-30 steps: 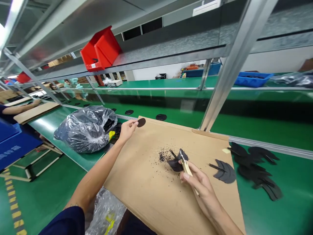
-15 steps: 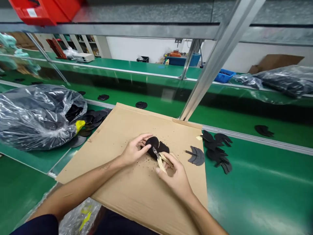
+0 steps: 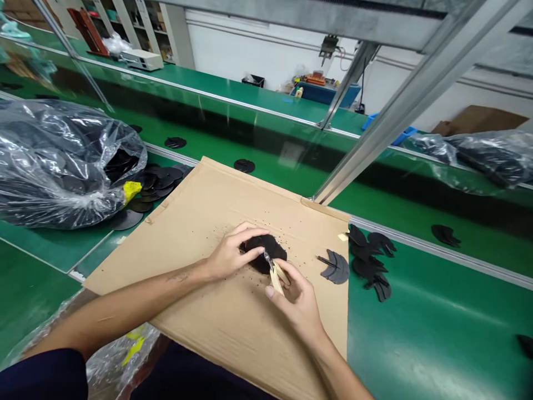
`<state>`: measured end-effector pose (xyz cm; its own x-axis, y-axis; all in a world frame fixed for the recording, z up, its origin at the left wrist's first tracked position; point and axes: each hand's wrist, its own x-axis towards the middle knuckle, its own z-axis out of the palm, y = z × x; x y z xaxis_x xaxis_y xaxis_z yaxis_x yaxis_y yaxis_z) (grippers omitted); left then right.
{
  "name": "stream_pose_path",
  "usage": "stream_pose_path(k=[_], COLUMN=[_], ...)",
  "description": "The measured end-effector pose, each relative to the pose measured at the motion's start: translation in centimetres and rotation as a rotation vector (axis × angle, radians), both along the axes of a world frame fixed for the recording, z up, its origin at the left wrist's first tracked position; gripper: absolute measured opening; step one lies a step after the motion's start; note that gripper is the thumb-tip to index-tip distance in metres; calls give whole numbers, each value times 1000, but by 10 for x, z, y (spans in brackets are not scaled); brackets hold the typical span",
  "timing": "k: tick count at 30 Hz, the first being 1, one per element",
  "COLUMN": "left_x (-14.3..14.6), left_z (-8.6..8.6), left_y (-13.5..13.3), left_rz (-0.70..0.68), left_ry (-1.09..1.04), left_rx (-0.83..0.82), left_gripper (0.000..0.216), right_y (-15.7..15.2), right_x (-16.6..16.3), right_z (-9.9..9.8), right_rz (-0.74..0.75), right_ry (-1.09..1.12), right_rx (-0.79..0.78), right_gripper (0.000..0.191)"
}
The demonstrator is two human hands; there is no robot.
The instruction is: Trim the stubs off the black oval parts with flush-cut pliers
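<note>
My left hand (image 3: 228, 254) pinches the left edge of a flat black rounded part (image 3: 262, 241) between thumb and fingers, low over a cardboard sheet (image 3: 225, 322). In my right hand (image 3: 300, 303) is a pair of nippers (image 3: 275, 275) with cream handles. The metal jaws point up and left and meet the part beside my left thumb. Whether the jaws are closed on its edge I cannot tell. More dark material lies under the part, its outline merging with it. Small black crumbs are scattered around on the cardboard.
Right of my hands lies a grey-black curved piece (image 3: 336, 268) with a thin stem. Beyond it, several black pieces (image 3: 368, 258) are heaped on the green bench (image 3: 416, 333). At left sits a clear bag (image 3: 66, 166) of black discs, with loose discs (image 3: 162, 180) beside it. A metal post (image 3: 400, 119) slants up behind.
The view has shifted, showing more of the back wall. The black part in my left hand has tilted flatter, covering the gap between it and the piece behind. My right hand keeps the nippers against it.
</note>
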<state>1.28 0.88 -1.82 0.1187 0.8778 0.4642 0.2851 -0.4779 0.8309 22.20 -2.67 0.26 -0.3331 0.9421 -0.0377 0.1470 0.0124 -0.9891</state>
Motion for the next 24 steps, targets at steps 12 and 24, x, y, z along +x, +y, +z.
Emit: stream_pose_path(k=[12, 24], left_x=[3, 4], left_z=[-3, -8], left_y=[-2, 5], left_rz=[-20, -135], left_ry=[-55, -422], left_rx=[-134, -442], left_gripper=[31, 37], right_y=[-1, -2], right_x=[-2, -1], right_z=[0, 2], right_rz=[1, 76], right_ry=[-13, -80], right_rx=[23, 120], right_gripper=[50, 47])
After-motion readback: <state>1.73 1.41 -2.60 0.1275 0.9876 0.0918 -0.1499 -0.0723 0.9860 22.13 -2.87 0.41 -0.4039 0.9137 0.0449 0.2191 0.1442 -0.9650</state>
